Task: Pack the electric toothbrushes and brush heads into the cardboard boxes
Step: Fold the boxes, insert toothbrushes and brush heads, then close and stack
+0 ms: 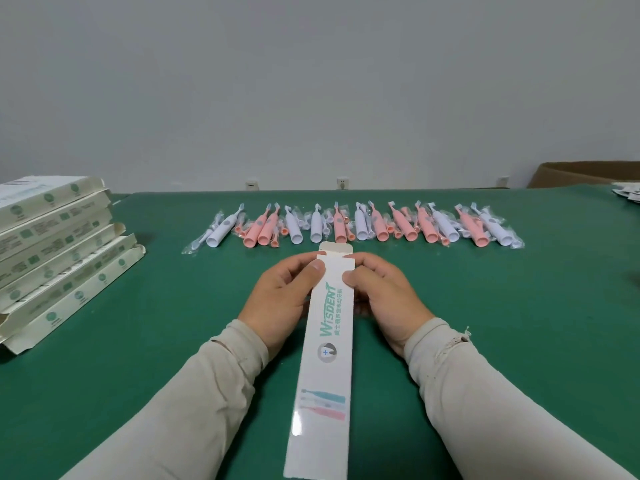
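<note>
A long white cardboard box with green lettering lies lengthwise in front of me, its far end flap standing open. My left hand grips the box's far end from the left, thumb on top. My right hand grips the same end from the right, thumb pressing the top face. Beyond the box, a row of pink and white electric toothbrushes lies across the green table, with small brush heads in clear bags among them.
A stack of flat white boxes stands at the left edge of the table. A brown carton sits at the back right, with some small packets near it. A grey wall with sockets rises behind the table.
</note>
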`<move>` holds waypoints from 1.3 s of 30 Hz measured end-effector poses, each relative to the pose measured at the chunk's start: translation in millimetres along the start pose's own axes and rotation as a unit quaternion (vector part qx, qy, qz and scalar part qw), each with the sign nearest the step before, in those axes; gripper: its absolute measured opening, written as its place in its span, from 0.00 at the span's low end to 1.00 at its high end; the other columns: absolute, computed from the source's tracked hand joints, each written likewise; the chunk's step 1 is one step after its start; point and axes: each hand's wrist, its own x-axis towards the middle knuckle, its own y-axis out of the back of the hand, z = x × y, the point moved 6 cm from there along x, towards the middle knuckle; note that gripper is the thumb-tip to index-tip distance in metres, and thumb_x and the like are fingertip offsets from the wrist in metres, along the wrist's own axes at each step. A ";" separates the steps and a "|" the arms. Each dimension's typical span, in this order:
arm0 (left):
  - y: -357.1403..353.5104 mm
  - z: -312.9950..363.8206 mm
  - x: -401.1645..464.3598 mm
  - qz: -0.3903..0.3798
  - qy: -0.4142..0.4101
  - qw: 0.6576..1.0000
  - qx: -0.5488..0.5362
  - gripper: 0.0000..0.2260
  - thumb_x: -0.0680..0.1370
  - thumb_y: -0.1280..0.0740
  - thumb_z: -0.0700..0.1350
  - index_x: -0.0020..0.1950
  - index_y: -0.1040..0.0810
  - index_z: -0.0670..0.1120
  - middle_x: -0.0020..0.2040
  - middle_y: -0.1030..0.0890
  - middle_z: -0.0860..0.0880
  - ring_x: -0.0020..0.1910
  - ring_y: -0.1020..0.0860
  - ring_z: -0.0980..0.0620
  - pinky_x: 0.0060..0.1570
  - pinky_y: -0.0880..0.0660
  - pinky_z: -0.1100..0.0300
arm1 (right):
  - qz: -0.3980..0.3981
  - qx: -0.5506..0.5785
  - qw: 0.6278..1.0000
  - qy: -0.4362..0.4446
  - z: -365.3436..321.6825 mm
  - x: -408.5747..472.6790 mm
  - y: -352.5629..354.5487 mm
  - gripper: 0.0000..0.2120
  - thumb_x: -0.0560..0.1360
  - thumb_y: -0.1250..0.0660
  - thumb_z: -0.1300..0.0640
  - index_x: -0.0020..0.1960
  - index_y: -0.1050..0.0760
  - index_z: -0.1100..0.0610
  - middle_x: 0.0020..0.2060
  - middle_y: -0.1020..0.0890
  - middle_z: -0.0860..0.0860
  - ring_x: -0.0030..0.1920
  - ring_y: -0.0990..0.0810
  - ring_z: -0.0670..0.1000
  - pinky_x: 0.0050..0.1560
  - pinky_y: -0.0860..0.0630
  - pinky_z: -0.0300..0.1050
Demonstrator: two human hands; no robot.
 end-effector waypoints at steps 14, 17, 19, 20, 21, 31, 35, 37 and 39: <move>3.3 29.0 -9.5 0.028 -0.080 0.760 0.644 0.38 0.70 0.34 0.69 0.75 0.39 0.56 0.69 0.27 0.54 0.63 0.26 0.50 0.57 0.26 0.51 | 0.161 -0.032 0.986 0.042 1.7 -2.8 12.4 0.12 0.77 0.28 0.57 0.59 0.23 0.53 0.46 0.14 0.47 0.44 0.14 0.45 0.41 0.20 0.38; 2.0 43.2 -10.3 0.061 -0.153 0.719 0.675 0.23 0.73 0.32 0.52 0.66 0.33 0.54 0.58 0.22 0.52 0.53 0.24 0.47 0.47 0.28 0.53 | 0.149 -0.099 0.976 0.123 -10.4 -7.4 4.9 0.09 0.75 0.27 0.57 0.54 0.23 0.48 0.41 0.16 0.39 0.39 0.19 0.39 0.41 0.24 0.32; 10.1 50.5 -10.4 0.089 -0.171 0.703 0.684 0.20 0.72 0.31 0.47 0.63 0.31 0.53 0.56 0.22 0.52 0.53 0.25 0.45 0.48 0.33 0.53 | 0.162 -0.131 0.967 0.145 -14.2 -11.4 3.7 0.09 0.73 0.29 0.49 0.51 0.25 0.42 0.44 0.18 0.39 0.40 0.19 0.39 0.44 0.24 0.34; 14.2 52.4 -10.4 0.102 -0.174 0.700 0.685 0.19 0.72 0.31 0.46 0.62 0.30 0.53 0.56 0.22 0.52 0.54 0.25 0.45 0.50 0.33 0.52 | 0.175 -0.125 0.966 0.146 -15.7 -12.3 4.7 0.09 0.71 0.30 0.46 0.49 0.27 0.41 0.45 0.18 0.41 0.40 0.19 0.41 0.46 0.22 0.39; 17.4 52.7 -10.3 0.109 -0.173 0.696 0.688 0.20 0.72 0.31 0.46 0.63 0.30 0.53 0.56 0.22 0.52 0.55 0.25 0.45 0.55 0.33 0.51 | 0.189 -0.103 0.966 0.146 -16.7 -12.3 7.5 0.09 0.70 0.31 0.45 0.48 0.29 0.40 0.45 0.18 0.43 0.41 0.17 0.44 0.45 0.21 0.44; 15.2 44.7 -9.7 0.087 -0.171 0.692 0.696 0.25 0.74 0.31 0.46 0.70 0.32 0.55 0.61 0.23 0.55 0.62 0.27 0.48 0.70 0.38 0.46 | 0.175 -0.085 0.974 0.116 -16.0 -7.3 19.8 0.07 0.77 0.29 0.57 0.54 0.16 0.50 0.44 0.14 0.47 0.42 0.19 0.45 0.46 0.19 0.45; 13.4 45.6 -10.3 0.089 -0.173 0.691 0.696 0.26 0.74 0.31 0.46 0.70 0.32 0.55 0.62 0.23 0.55 0.62 0.28 0.48 0.69 0.38 0.46 | 0.187 -0.091 0.971 0.118 -17.1 -7.7 21.3 0.08 0.77 0.29 0.59 0.55 0.16 0.52 0.46 0.14 0.48 0.45 0.17 0.47 0.50 0.19 0.46; 12.7 45.5 -10.2 0.088 -0.173 0.688 0.699 0.25 0.74 0.31 0.46 0.70 0.32 0.55 0.62 0.23 0.55 0.62 0.27 0.49 0.69 0.38 0.46 | 0.190 -0.095 0.970 0.121 -17.7 -7.8 22.0 0.08 0.78 0.30 0.59 0.55 0.16 0.50 0.45 0.14 0.47 0.44 0.17 0.47 0.48 0.19 0.43; 12.6 45.6 -10.4 0.088 -0.176 0.683 0.703 0.25 0.74 0.32 0.47 0.70 0.32 0.55 0.62 0.24 0.55 0.62 0.27 0.49 0.69 0.37 0.47 | 0.192 -0.093 0.970 0.120 -16.8 -7.4 22.5 0.08 0.78 0.30 0.59 0.53 0.17 0.48 0.43 0.14 0.48 0.42 0.18 0.48 0.44 0.19 0.41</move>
